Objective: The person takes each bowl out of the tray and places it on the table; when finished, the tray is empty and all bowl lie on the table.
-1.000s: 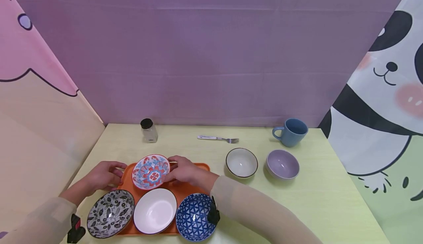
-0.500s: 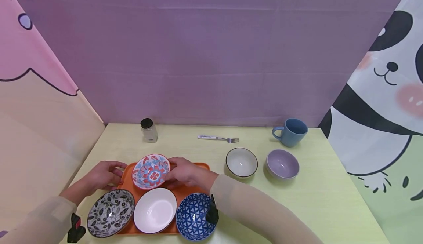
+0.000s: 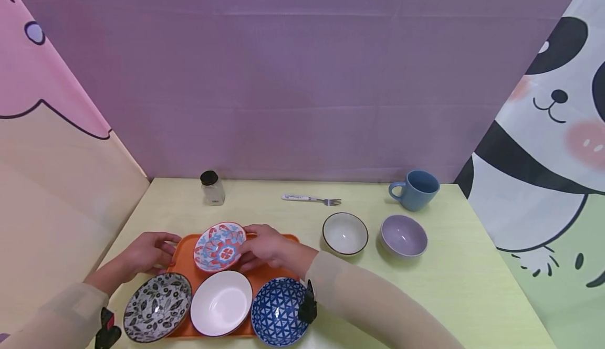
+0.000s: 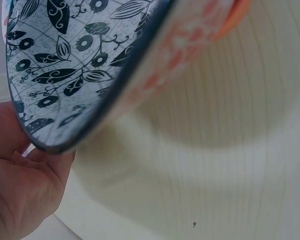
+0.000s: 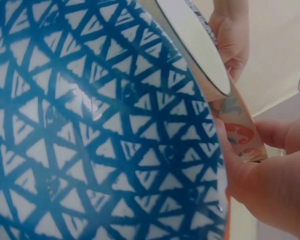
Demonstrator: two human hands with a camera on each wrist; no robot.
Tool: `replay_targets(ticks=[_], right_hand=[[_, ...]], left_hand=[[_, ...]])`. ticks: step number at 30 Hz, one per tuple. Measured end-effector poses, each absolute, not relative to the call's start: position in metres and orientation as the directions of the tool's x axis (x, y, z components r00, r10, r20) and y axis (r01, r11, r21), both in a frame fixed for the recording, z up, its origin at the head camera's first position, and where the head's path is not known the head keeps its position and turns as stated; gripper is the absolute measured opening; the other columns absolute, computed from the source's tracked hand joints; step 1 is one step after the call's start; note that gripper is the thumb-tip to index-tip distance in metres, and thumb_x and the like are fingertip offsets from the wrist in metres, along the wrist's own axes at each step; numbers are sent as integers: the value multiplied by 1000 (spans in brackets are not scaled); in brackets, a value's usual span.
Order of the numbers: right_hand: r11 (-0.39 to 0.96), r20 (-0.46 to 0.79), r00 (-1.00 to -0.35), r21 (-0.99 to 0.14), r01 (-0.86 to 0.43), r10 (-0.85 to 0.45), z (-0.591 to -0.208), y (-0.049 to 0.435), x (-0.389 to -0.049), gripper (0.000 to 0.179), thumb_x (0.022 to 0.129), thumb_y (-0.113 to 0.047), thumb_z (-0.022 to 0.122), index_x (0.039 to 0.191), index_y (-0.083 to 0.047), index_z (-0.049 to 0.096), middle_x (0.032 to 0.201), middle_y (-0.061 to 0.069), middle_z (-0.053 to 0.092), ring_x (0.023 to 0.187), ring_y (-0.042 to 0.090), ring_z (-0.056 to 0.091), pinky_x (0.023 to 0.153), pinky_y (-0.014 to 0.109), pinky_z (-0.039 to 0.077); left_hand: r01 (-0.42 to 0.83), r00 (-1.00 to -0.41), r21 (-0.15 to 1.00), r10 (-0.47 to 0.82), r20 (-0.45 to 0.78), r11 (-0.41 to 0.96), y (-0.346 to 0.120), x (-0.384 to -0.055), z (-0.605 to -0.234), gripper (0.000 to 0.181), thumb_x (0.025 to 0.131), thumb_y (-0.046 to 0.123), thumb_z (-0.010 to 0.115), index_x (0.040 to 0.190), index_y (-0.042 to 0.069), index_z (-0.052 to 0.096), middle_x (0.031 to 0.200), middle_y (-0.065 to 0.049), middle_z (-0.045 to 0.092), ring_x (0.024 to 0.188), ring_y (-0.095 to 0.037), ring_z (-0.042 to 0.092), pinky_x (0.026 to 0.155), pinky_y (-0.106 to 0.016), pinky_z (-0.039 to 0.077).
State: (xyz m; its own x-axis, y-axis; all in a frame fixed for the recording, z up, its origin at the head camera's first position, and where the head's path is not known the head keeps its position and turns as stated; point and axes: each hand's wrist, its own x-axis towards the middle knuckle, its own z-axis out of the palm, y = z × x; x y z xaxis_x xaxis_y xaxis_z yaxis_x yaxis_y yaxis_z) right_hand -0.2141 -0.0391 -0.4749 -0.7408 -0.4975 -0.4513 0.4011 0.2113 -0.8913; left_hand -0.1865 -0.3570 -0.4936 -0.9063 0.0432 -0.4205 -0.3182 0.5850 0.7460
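My right hand (image 3: pixel 269 246) pinches the right rim of a small bowl with a red and blue flower pattern (image 3: pixel 218 246), over the back of an orange tray (image 3: pixel 279 268). In the right wrist view the thumb and fingers lie on both sides of this bowl (image 5: pixel 240 137). At the tray's left edge is my left hand (image 3: pixel 150 252), its fingers loosely bent and apart from the flower bowl. Along the tray's front stand a black-and-white leaf bowl (image 3: pixel 158 307), a white bowl (image 3: pixel 222 304) and a blue triangle-pattern bowl (image 3: pixel 279 312). The leaf bowl (image 4: pixel 80 65) hides part of the left hand in the left wrist view.
Right of the tray stand a white bowl with a dark rim (image 3: pixel 345 233) and a purple bowl (image 3: pixel 404 236). Farther back are a blue mug (image 3: pixel 419 189), a fork (image 3: pixel 312 199) and a glass jar with a black lid (image 3: pixel 212 189). A purple backdrop (image 3: pixel 302 76) rises behind the table.
The flower-patterned bowl has shifted slightly to the right with my right hand. My left hand, the tray and the other bowls have stayed in place.
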Motion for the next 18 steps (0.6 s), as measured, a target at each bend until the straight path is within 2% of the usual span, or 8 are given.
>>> replay_targets(ticks=[11, 18], right_hand=[[157, -412, -718, -905, 396, -561, -462, -13, -216, 57, 97, -7, 67, 151, -12, 48, 107, 19, 74, 85, 29, 76, 74, 41, 64], [130, -381, -701, -914, 384, -603, -444, 8, -211, 58, 98, -8, 66, 152, -13, 46, 113, 20, 73, 98, 37, 75, 79, 41, 64]], left_hand=[[-318, -906, 746, 43, -420, 585, -359, -186, -495, 62, 88, -3, 69, 145, -8, 44, 113, -19, 64, 87, -23, 68, 72, -41, 64], [-309, -909, 747, 49, -414, 588, -360, -187, -498, 61, 89, -2, 69, 145, -8, 44, 113, -19, 64, 87, -22, 68, 72, -41, 64]])
